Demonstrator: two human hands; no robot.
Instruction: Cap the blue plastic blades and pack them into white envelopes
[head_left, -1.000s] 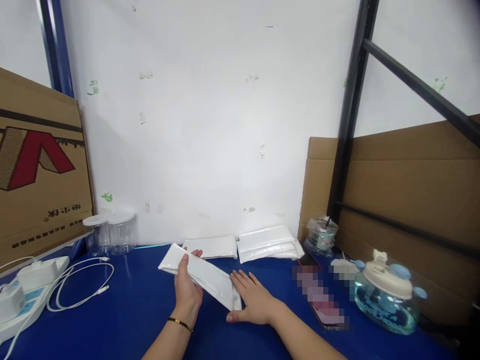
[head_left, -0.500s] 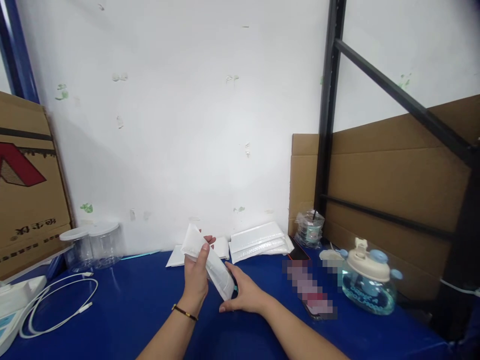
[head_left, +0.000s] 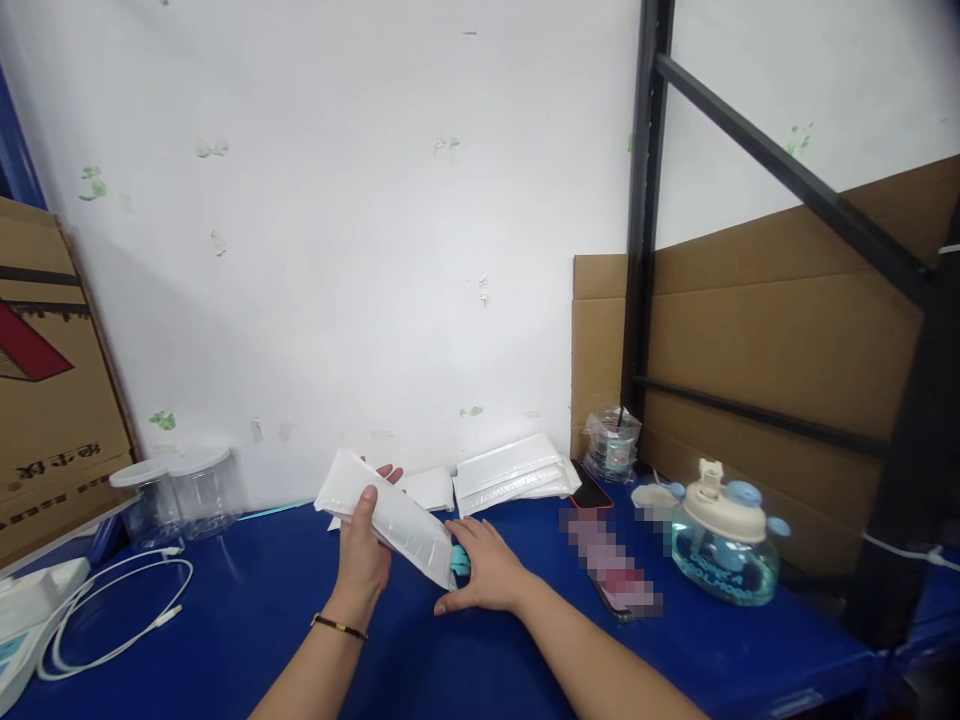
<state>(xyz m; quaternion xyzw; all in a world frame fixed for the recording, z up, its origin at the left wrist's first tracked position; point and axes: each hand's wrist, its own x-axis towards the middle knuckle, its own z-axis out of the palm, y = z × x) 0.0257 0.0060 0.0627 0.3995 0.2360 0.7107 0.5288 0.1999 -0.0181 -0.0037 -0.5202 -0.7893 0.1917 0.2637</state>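
A long white padded envelope [head_left: 409,530] slants down to the right above the blue table. My left hand [head_left: 363,545] grips its upper part, thumb on top and fingertips showing behind. At its lower right end, my right hand [head_left: 484,568] is curved around a small teal object [head_left: 460,560], which shows between the envelope and the palm. How much of the teal object is inside the envelope cannot be made out. Behind the hands, another flat white packet [head_left: 429,490] and a stack of white bubble envelopes [head_left: 514,468] lie by the wall.
Two clear lidded jars [head_left: 202,495] and a white cable [head_left: 112,600] are on the left of the blue table [head_left: 247,620]. To the right are a phone [head_left: 591,487], a plastic-wrapped item [head_left: 613,445] and a water bottle [head_left: 724,545]. A black metal frame [head_left: 645,230] stands behind.
The envelope has tilted flatter, its upper end moving left along with my left hand. More of the teal object shows by my right hand. The camera view has shifted slightly.
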